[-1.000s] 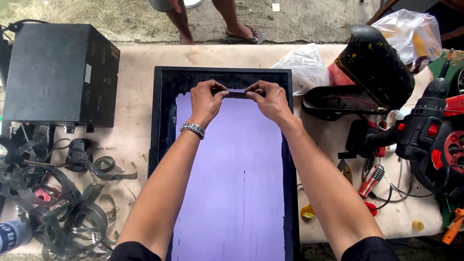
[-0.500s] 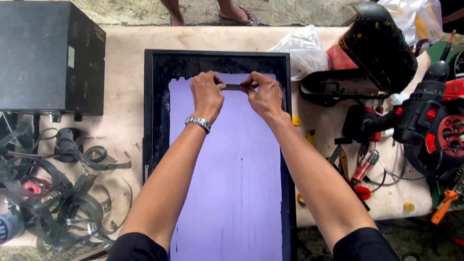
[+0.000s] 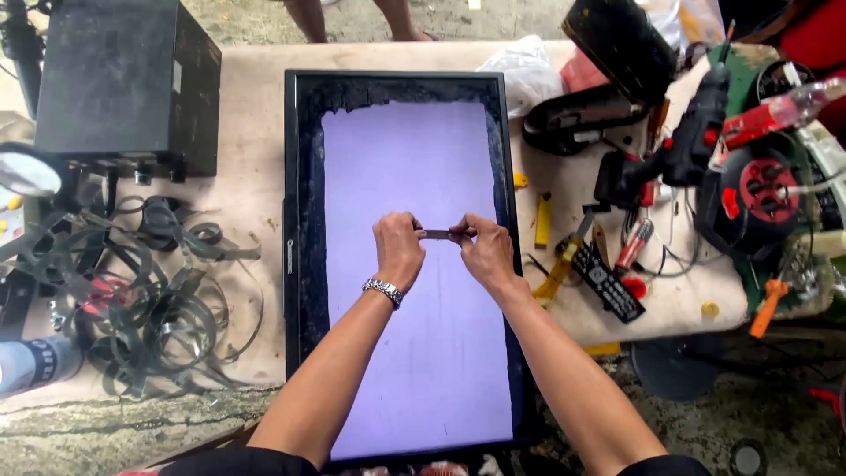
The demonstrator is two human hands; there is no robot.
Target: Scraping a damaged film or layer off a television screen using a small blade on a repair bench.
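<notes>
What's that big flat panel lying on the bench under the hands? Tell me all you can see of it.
The flat panel lies face up, lengthwise away from the person, on the workbench. It has a thin black frame and a pale lilac sheet inside, with a ragged dark margin along the top and sides. Both hands hover over its middle: the left hand and right hand pinch a small dark strip between them, just above the sheet. Whether the strip touches it cannot be told.
</notes>
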